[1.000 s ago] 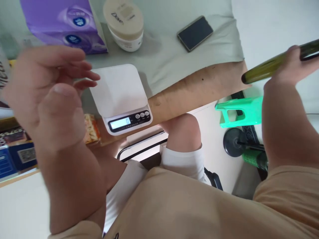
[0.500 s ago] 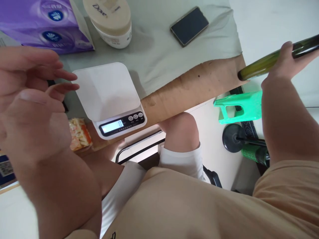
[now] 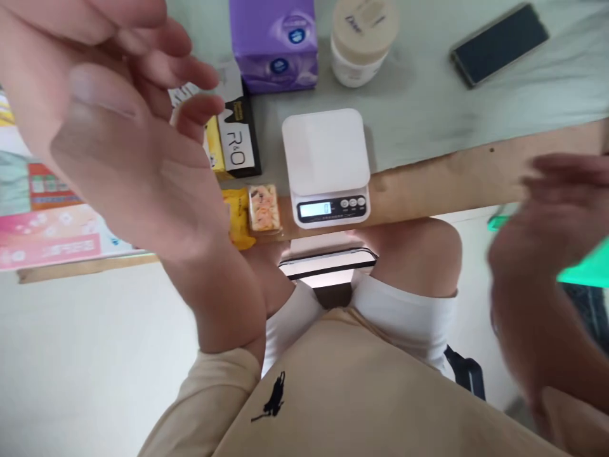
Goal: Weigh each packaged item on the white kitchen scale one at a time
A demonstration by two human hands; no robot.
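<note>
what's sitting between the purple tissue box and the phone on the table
In the head view, a cream-lidded Dove jar stands on the grey cloth between the purple tissue box and the dark phone. Nothing else lies in that stretch.

wooden table point(image 3: 451, 181) under grey cloth point(image 3: 428, 108), scale point(image 3: 327, 162)

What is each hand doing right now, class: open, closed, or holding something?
Left hand: open, palm up, fingers loosely curled, holding nothing.
Right hand: blurred by motion; nothing visible in it, open or shut cannot be told.
</note>
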